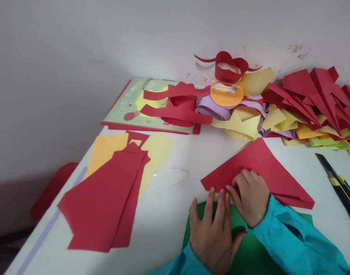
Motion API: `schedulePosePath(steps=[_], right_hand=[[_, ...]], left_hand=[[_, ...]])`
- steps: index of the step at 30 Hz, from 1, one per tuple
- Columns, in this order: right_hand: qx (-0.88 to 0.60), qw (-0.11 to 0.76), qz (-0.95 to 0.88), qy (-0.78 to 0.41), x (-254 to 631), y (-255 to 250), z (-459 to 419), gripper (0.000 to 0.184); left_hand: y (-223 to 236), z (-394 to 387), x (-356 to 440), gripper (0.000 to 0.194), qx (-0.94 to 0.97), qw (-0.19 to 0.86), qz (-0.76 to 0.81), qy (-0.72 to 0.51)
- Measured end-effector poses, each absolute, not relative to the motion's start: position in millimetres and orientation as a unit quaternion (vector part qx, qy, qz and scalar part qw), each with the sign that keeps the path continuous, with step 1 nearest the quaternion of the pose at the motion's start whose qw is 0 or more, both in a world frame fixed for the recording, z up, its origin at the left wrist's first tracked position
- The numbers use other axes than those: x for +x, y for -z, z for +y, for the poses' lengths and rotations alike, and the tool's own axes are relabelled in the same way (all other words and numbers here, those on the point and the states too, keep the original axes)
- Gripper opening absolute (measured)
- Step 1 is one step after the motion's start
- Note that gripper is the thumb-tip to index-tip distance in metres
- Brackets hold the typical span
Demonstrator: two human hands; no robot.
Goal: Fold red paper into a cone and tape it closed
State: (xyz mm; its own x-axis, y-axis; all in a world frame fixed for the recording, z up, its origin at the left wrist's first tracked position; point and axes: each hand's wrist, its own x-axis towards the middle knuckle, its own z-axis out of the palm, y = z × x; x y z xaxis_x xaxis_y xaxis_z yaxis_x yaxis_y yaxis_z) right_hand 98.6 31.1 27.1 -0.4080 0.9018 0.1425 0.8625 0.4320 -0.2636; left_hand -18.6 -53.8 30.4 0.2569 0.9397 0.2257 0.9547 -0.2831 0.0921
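Observation:
A folded sheet of red paper point(262, 164) lies in front of me, its lower edge resting by a green mat point(255, 252). My left hand point(212, 233) is flat over the mat with its fingers spread, the fingertips touching the paper's near edge. On top of the paper is my right hand point(252, 196), fingers curled and pressed onto it, thumb at the near edge beside my left fingertips. Part of the fold is hidden under the right hand.
Several red sheets point(103, 202) are stacked at left over yellow and orange paper. Curled paper shapes point(229, 95) and a pile of folded paper point(315, 103) line the wall. A green picture book point(120, 114) sits behind; a black-and-yellow cutter knife point(339, 187) lies at right.

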Motion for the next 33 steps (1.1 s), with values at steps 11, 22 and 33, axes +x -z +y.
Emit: schedulePosePath(steps=[11, 22, 33], right_hand=[[-0.528, 0.129, -0.837, -0.066, 99.3, -25.9, 30.9, 0.026], [-0.527, 0.136, -0.838, -0.045, 99.2, -23.9, 30.5, 0.022], [-0.536, 0.106, -0.835, -0.062, 100.5, -25.3, 31.9, 0.02]], left_hand=[[-37.6, -48.4, -19.2, 0.042, -0.783, 0.021, -0.61, 0.118], [-31.7, -50.6, -20.8, 0.041, -0.774, 0.042, -0.621, 0.117], [-33.4, -48.2, -22.7, 0.041, -0.756, 0.057, -0.646, 0.096]])
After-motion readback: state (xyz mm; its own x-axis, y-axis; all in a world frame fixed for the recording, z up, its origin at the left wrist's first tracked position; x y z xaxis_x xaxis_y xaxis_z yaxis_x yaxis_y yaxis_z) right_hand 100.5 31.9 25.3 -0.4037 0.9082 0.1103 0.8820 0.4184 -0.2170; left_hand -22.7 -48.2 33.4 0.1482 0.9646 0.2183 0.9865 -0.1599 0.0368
